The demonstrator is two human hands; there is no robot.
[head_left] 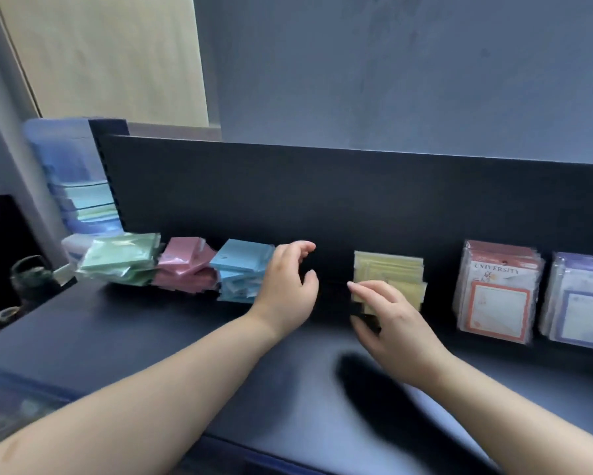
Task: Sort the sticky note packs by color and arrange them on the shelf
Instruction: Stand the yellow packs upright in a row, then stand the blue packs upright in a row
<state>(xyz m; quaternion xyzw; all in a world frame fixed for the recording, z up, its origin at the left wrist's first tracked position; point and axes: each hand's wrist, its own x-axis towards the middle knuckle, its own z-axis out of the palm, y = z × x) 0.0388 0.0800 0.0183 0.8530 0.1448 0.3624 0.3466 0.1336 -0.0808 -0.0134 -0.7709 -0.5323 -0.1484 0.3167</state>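
Along your shelf (151, 337), everything leans on or sits against the back panel (322, 200). From the left: first pile (120, 264), second pile (185, 265) and third pile (242, 269), each touching the next. Then a gap, the fourth stack (387, 275), and two notepad stacks (497, 289) side by side at far right. Stacked trays (79, 186) stand beyond the panel's left end. Your left hand (284, 289) is just right of the third pile. Your right hand (391, 317) is in front of the fourth stack, covering its lower left corner.

1. Dim, bluish light; the black shelf (151, 337) loses detail.
2. A soft dark shadow (373, 389) lies on it.
3. Whole frame slightly blurred; left edge bends and smears most.
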